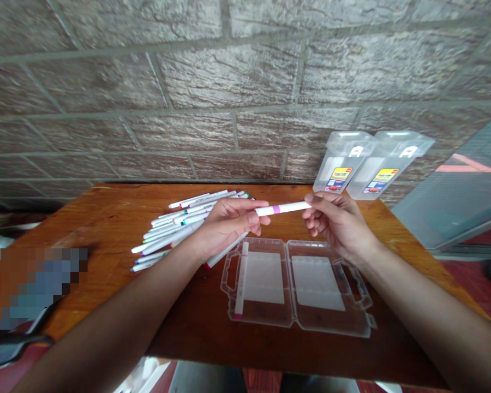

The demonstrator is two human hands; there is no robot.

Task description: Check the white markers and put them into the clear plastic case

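Note:
A white marker with a purple band (pixel 288 207) is held level between my two hands, above the far edge of an open clear plastic case (pixel 289 284). My left hand (pixel 229 224) pinches its left end between thumb and fingers. At the other end, my right hand (pixel 335 218) has thumb and fingertips closed on it. Inside the case's left half lies one white marker with a pink tip (pixel 241 284), along the left side. Left of the case is a loose pile of white markers (pixel 175 224) with variously coloured ends, partly hidden behind my left hand.
Two clear plastic boxes (pixel 339 164) with yellow and blue labels stand upright at the back right, near the brick wall (pixel 229 76). The wooden table (pixel 94 229) runs up to that wall. A pixelated patch covers the left edge, above a dark curved object (pixel 12 349).

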